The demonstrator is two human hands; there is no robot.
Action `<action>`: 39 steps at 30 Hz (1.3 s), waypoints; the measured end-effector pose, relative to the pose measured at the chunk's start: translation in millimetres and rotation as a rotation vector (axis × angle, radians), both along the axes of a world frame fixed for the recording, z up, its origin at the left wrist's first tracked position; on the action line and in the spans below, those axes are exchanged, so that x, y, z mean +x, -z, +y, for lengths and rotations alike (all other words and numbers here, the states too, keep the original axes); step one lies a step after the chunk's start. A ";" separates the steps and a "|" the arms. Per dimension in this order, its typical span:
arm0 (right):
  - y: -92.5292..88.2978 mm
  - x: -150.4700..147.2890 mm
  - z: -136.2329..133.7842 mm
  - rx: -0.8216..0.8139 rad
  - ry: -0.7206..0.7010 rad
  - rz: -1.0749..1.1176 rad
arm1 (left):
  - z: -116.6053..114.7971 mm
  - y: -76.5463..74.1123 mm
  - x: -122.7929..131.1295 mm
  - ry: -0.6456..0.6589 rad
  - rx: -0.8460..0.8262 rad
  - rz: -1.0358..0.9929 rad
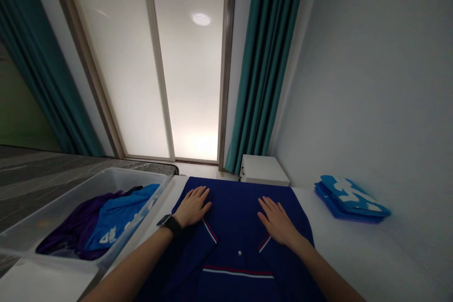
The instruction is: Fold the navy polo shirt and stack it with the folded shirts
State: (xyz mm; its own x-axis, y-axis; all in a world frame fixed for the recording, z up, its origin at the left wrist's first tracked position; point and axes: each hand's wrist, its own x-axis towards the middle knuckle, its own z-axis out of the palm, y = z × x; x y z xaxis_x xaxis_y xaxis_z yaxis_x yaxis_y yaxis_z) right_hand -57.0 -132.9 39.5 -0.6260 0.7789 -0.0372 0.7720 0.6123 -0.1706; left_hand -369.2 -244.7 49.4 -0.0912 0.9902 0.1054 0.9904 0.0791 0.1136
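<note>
A navy polo shirt [233, 226] lies spread over the white table, its collar edge with red and white stripes toward me and one white button showing. My left hand [193, 205] rests flat on the shirt's left side, fingers stretched out, near a striped sleeve cuff. On the right side, my right hand [278, 219] also lies flat on the fabric with fingers apart, just above the other striped cuff. Neither hand grips anything. A dark watch [170, 224] is on my left wrist.
Left of the shirt stands a translucent plastic bin [141, 177] holding purple and blue clothes [116, 217]. Folded blue garments [352, 198] are stacked on the right of the white table [336, 255], near the wall. A small white cabinet [265, 170] stands beyond, by a teal curtain [265, 66].
</note>
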 end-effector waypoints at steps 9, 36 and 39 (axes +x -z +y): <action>17.6 4.7 39.6 0.060 0.043 -0.034 | 6.2 12.5 -15.5 -0.062 -0.051 0.008; 30.9 4.0 17.0 0.117 0.214 -0.056 | 0.8 29.4 14.3 -0.104 0.065 0.071; 31.9 4.6 16.8 0.121 0.215 -0.064 | 0.8 32.4 13.5 -0.100 0.080 0.058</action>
